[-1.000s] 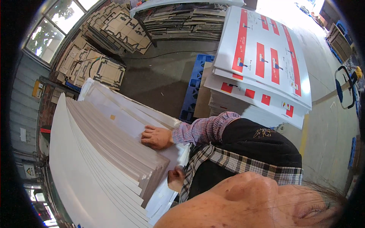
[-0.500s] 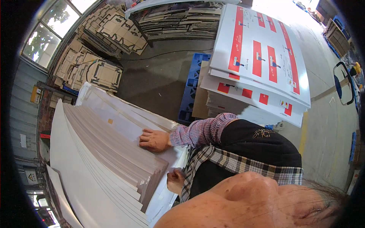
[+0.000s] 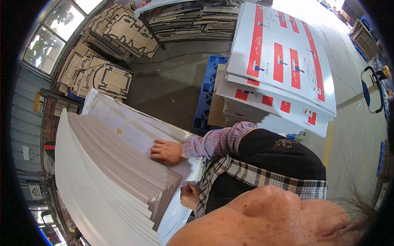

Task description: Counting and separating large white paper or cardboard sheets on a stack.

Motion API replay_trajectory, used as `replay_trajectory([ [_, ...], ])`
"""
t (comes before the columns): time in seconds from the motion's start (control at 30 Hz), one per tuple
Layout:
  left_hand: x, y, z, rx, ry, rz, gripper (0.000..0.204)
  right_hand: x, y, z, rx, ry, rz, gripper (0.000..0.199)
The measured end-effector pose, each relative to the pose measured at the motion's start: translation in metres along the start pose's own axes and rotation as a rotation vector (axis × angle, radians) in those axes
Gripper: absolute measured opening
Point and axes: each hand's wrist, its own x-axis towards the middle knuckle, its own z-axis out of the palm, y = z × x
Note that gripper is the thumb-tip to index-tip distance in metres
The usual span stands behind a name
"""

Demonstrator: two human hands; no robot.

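A stack of large white-faced sheets with grey-brown edges (image 3: 111, 151) stands fanned out in front of me on the left. My right hand (image 3: 167, 152), in a checked sleeve, rests back-up beside the fanned edges. Its fingers are stretched out and slightly bent on a whitish wrapped surface (image 3: 135, 133). Closer to my body, my left hand (image 3: 189, 196) is curled by the near corner of the stack. Whatever its fingers may hold is hidden. Part of the left forearm is covered by plaid cloth (image 3: 262, 175).
A tall pile of white sheets with red printed panels (image 3: 283, 53) stands far right, next to a blue plastic pallet (image 3: 205, 92). Cut-out boards (image 3: 111, 80) lean along the left wall. A rack of flat boards (image 3: 197, 24) stands at the back. A cable crosses the floor.
A separate white sheet at the stack's outer lower left has gone from view, uncovering the background there. Both hands stay in place. The view shifts very slightly.
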Motion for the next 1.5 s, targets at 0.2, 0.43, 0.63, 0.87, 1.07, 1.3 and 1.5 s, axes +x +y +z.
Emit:
replay_trajectory([
  [0.2,0.001,-0.020,-0.003,0.174,-0.147,0.020,0.040,0.002,-0.001,0.005,-0.015,0.063,-0.020,0.026],
  [0.43,0.003,0.001,-0.004,0.066,-0.107,-0.017,0.040,-0.003,0.003,0.000,-0.014,0.085,-0.021,0.027],
  [0.63,0.007,0.015,-0.004,0.160,-0.115,0.041,0.041,-0.005,0.008,0.000,-0.022,0.050,-0.006,0.027],
  [0.87,0.015,0.061,-0.023,0.197,-0.101,0.073,0.041,-0.009,0.010,0.000,-0.029,0.038,0.010,0.029],
  [1.07,0.007,0.028,-0.011,0.058,-0.043,0.030,0.042,-0.003,0.003,-0.004,-0.003,-0.011,0.014,0.029],
  [1.3,-0.011,-0.065,0.030,0.148,0.031,0.024,0.044,0.006,-0.007,-0.005,0.016,0.009,-0.017,0.029],
  [1.5,-0.009,-0.054,0.021,0.211,0.083,0.102,0.043,0.010,-0.007,-0.001,0.000,-0.006,-0.032,0.027],
])
